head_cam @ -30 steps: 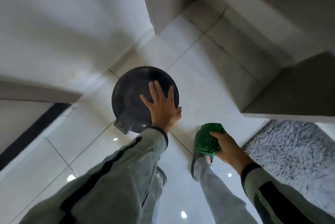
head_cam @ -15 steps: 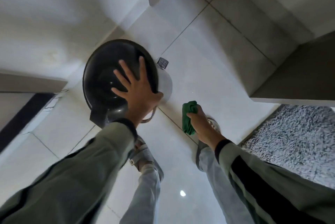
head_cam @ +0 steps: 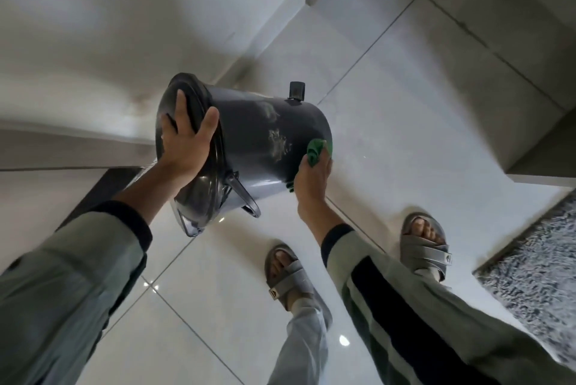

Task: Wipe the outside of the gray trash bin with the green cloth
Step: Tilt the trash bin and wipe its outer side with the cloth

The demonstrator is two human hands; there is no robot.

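While I am tipping the gray trash bin (head_cam: 265, 141) onto its side above the tiled floor (head_cam: 405, 104), I am starting the wiping itself. My left hand (head_cam: 184, 143) is spreading its grip wide over the closed lid (head_cam: 174, 104), fingers hooking the rim to bear the weight. My right hand (head_cam: 311, 179) is closing its grip on the bunched green cloth (head_cam: 316, 150) and pressing it against the bin's wall near the base end. Pale smears (dried splashes, I judge) are showing on the upward-facing side, untouched so far, so the next move is calling for a firm sweep of the cloth up across them, with the left hand turning the bin to bring hidden sides round.

Compared with half a second ago, the bin is lying far more sideways, with its body and pedal (head_cam: 296, 90) now exposed, and the cloth, then hanging clear beside my leg, is now touching the bin.
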